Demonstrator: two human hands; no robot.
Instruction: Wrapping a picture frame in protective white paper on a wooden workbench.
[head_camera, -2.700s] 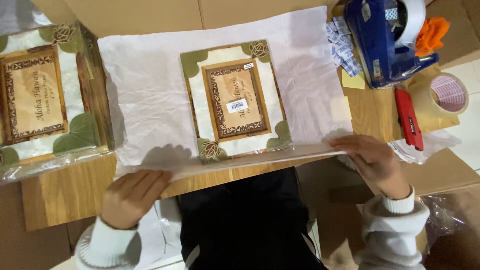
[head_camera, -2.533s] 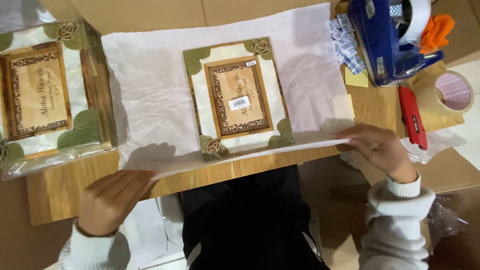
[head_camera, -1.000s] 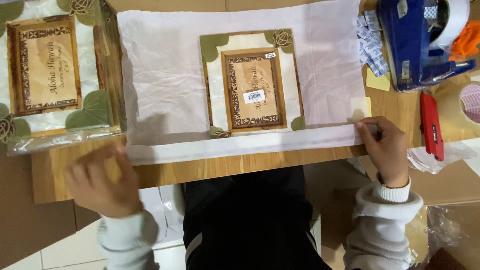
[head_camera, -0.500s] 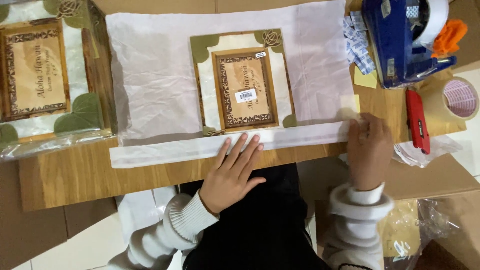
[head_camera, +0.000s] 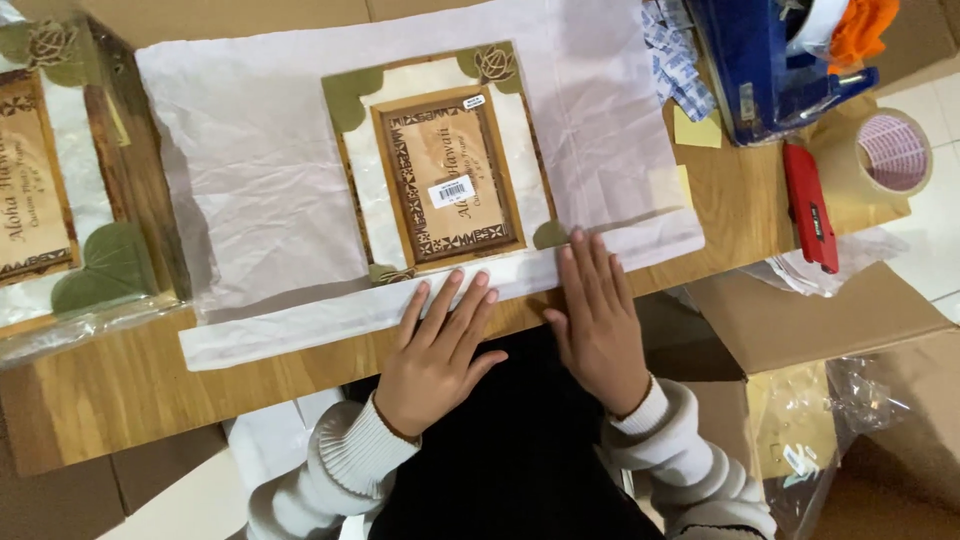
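Left hand (head_camera: 437, 358) and right hand (head_camera: 598, 320), fingers flat and slightly apart, press the folded near edge of white tissue paper (head_camera: 250, 210). Wooden picture frame (head_camera: 446, 166), apparently white-labelled at centre, lies on it.

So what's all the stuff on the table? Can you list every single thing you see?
Tissue paper: one sheet, white, spread across the table middle, near edge folded up.
Picture frame: one, brown and cream with green corners, lying flat on the tissue paper.
Second frame: one, same colours, at the left edge, in clear wrap.
Tape dispenser: one, blue, top right.
Tape roll: one, tan, far right.
Box cutter: one, red, beside the tape roll.
Sticky notes: a few, yellow, by the dispenser.
Table: one, wooden brown.
Cardboard box: one, brown, lower right, open flaps.
Left hand: flat on the folded paper edge.
Right hand: flat on the folded edge too.
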